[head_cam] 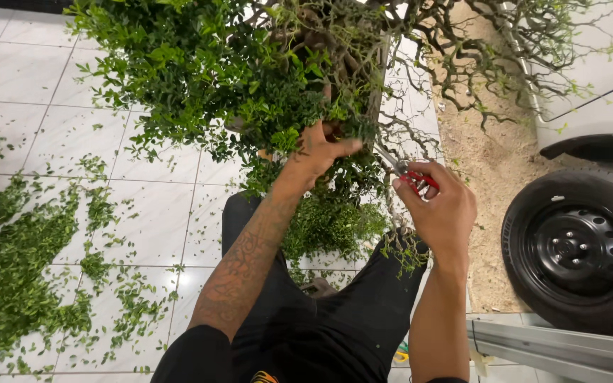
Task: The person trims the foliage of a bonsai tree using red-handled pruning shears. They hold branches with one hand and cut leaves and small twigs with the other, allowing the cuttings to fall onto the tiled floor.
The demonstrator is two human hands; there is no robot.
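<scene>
A bushy small-leaved plant [207, 78] with twisted bare branches [462, 50] fills the top of the head view. My left hand [318, 150] reaches up into its foliage and grips a leafy twig. My right hand [438, 206] is closed around red-handled pruning shears [411, 177], whose blades point up-left toward the branch by my left hand. My legs in black trousers [321, 319] are below, with clippings lying on them.
Cut green leaves [15, 276] are strewn over the white tiled floor [143, 220] at left. A sandy strip [487, 170] runs at right beside a car's black wheel [580, 248] and white body. A metal rail [555, 347] lies at lower right.
</scene>
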